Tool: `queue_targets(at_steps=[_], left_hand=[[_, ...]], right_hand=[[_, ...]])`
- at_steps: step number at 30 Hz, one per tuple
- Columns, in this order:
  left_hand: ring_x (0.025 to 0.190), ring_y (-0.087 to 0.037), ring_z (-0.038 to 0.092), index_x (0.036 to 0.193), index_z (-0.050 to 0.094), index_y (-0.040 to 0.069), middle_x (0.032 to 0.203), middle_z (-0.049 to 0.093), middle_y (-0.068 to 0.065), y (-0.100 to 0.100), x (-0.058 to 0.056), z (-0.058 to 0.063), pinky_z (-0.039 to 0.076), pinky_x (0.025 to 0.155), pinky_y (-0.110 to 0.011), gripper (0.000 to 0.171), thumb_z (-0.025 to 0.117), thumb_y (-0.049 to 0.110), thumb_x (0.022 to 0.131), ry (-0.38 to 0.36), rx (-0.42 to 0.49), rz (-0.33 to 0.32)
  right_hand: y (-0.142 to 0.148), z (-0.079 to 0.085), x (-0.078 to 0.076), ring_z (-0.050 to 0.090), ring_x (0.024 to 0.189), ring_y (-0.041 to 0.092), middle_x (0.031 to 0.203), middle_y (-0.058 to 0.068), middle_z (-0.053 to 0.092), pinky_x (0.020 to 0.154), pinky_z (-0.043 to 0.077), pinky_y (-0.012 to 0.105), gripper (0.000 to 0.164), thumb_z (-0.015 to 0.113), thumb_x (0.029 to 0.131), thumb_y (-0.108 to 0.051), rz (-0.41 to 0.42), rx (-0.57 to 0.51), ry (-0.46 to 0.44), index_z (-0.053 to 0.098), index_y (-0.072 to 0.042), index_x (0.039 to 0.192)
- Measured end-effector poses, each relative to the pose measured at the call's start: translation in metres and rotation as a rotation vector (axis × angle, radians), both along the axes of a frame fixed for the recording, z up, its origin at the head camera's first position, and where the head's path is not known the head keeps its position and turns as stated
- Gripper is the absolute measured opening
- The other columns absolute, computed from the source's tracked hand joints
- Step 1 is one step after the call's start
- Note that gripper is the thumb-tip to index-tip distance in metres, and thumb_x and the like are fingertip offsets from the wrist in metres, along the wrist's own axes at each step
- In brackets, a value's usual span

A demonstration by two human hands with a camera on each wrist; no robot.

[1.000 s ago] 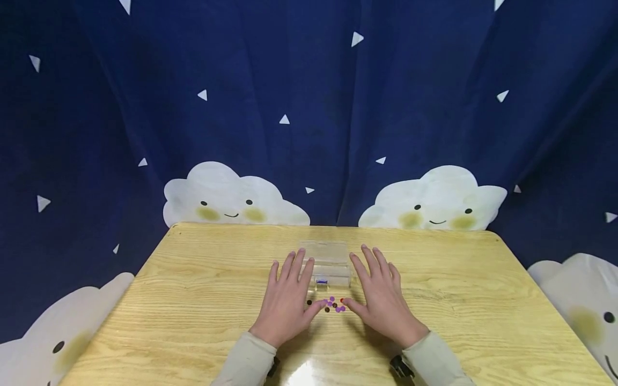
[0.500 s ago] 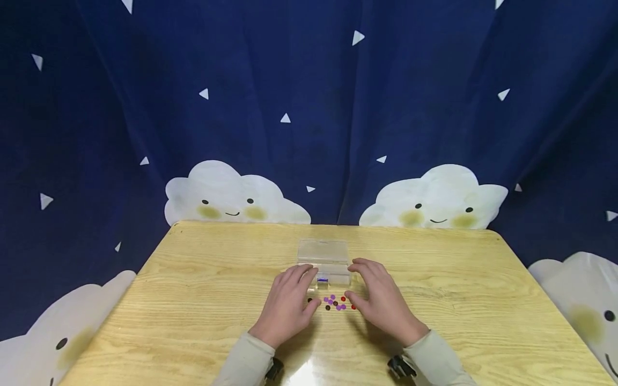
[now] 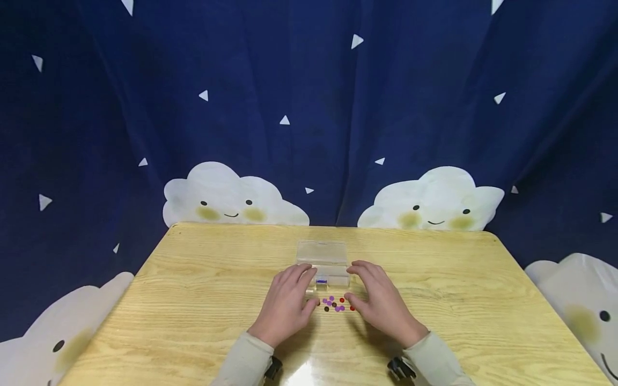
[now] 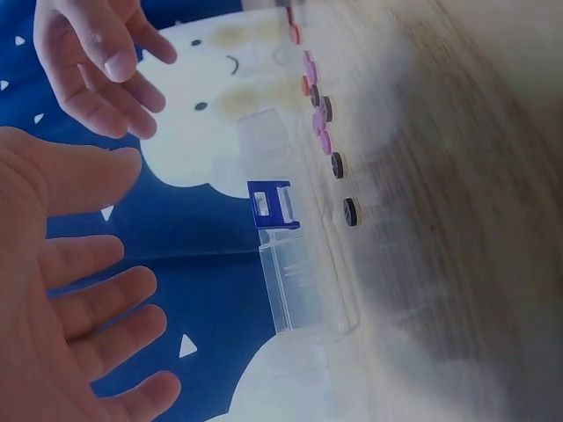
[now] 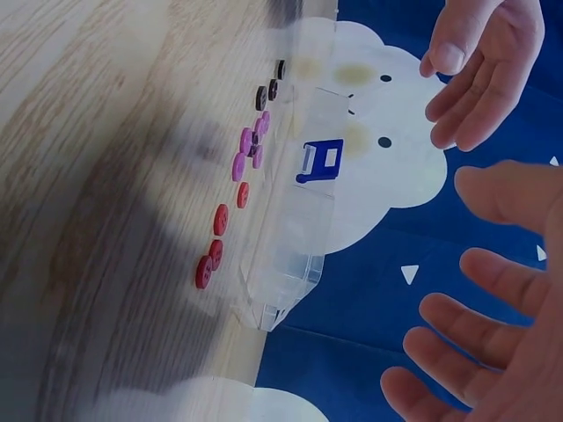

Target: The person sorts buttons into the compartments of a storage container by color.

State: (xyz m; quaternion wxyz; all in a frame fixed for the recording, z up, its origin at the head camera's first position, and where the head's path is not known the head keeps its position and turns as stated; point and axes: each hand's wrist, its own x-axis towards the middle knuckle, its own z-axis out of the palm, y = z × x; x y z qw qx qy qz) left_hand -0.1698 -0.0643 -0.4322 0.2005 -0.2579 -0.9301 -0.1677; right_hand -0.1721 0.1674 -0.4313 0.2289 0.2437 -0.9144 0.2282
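Note:
My left hand [image 3: 286, 306] hovers over the table at the left of a clear plastic box [image 3: 333, 269], fingers loosely bent and holding nothing. Facing it on the other side, my right hand [image 3: 383, 306] hangs in the same relaxed way, palm turned inward. The box stands with its lid [image 3: 321, 251] tipped back and a blue latch [image 4: 273, 205] at its front. Between the hands, in front of the box, small round buttons lie scattered: purple buttons [image 5: 238, 166], red buttons [image 5: 221, 219] and black buttons [image 4: 350, 212]. In the head view the fingers partly cover the box's sides.
The pale wooden table [image 3: 207, 279] reaches well out on both sides of the hands. Behind it hangs a dark blue curtain [image 3: 256, 69] with white triangles and smiling clouds. A dark band [image 3: 402, 368] sits at the right wrist, by the sleeve.
Both hands' fingers were stretched forward and spread one second ago. They have since bent and drawn back, showing more of the box and red buttons. In the last half second they barely moved.

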Motion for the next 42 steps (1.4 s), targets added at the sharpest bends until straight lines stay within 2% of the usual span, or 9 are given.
queue_targets(at_steps=[5,11,15,18,22,28,34,42], left_hand=[[0.128,-0.029,0.056,0.135,0.059,0.008,0.137,0.060,-0.010,-0.001,-0.006,-0.001,0.044,0.107,-0.051,0.056,0.076,0.030,0.085,0.010,0.001,-0.020],[0.132,-0.028,0.053,0.138,0.056,0.007,0.141,0.057,-0.009,-0.006,-0.016,-0.005,0.044,0.109,-0.049,0.061,0.076,0.032,0.086,-0.085,0.030,-0.055],[0.131,-0.028,0.054,0.137,0.057,0.007,0.141,0.057,-0.009,-0.014,-0.024,-0.009,0.045,0.108,-0.048,0.060,0.076,0.031,0.086,-0.098,0.056,-0.054],[0.130,-0.029,0.054,0.136,0.058,0.007,0.139,0.059,-0.010,-0.021,-0.029,-0.010,0.045,0.108,-0.048,0.058,0.076,0.030,0.086,-0.099,0.087,-0.049],[0.131,-0.030,0.053,0.136,0.058,0.007,0.139,0.059,-0.012,-0.026,-0.034,-0.011,0.043,0.110,-0.049,0.058,0.076,0.030,0.086,-0.139,0.127,-0.048],[0.131,-0.032,0.053,0.137,0.057,0.006,0.140,0.058,-0.013,-0.034,-0.042,-0.010,0.042,0.111,-0.051,0.059,0.075,0.031,0.087,-0.175,0.117,-0.036],[0.134,-0.033,0.050,0.140,0.054,0.007,0.143,0.055,-0.012,-0.039,-0.049,-0.012,0.040,0.113,-0.051,0.062,0.075,0.032,0.087,-0.283,0.144,-0.046],[0.138,-0.036,0.046,0.142,0.052,0.007,0.146,0.053,-0.013,-0.046,-0.061,-0.016,0.036,0.115,-0.054,0.063,0.074,0.032,0.088,-0.410,0.217,-0.033]], right_hand=[[-0.001,-0.001,0.000,0.059,0.120,0.034,0.130,0.017,0.062,0.102,0.049,0.048,0.050,0.084,0.076,-0.019,-0.010,0.008,-0.015,0.064,-0.004,0.120],[-0.002,0.001,-0.001,0.058,0.122,0.033,0.131,0.016,0.062,0.102,0.049,0.048,0.049,0.083,0.078,-0.020,-0.006,0.018,-0.046,0.064,-0.005,0.121],[-0.002,0.002,-0.002,0.058,0.122,0.032,0.131,0.015,0.061,0.102,0.049,0.049,0.050,0.083,0.078,-0.020,-0.008,0.015,-0.044,0.063,-0.005,0.121],[-0.003,0.003,-0.003,0.057,0.123,0.032,0.132,0.014,0.061,0.103,0.048,0.048,0.048,0.082,0.080,-0.021,-0.005,0.013,-0.069,0.063,-0.006,0.122],[-0.005,0.005,-0.003,0.055,0.125,0.031,0.134,0.014,0.060,0.105,0.047,0.048,0.047,0.081,0.082,-0.023,0.000,0.012,-0.109,0.063,-0.008,0.123],[-0.008,0.005,-0.003,0.055,0.125,0.030,0.134,0.013,0.060,0.105,0.047,0.047,0.048,0.081,0.081,-0.023,0.016,0.010,-0.103,0.063,-0.008,0.123],[-0.011,0.003,-0.006,0.057,0.122,0.031,0.131,0.014,0.061,0.103,0.048,0.047,0.049,0.083,0.079,-0.021,0.030,0.013,-0.066,0.064,-0.006,0.121],[-0.018,0.005,-0.010,0.056,0.124,0.031,0.135,0.013,0.060,0.104,0.048,0.048,0.048,0.081,0.081,-0.024,0.033,0.026,-0.111,0.064,-0.008,0.123]])
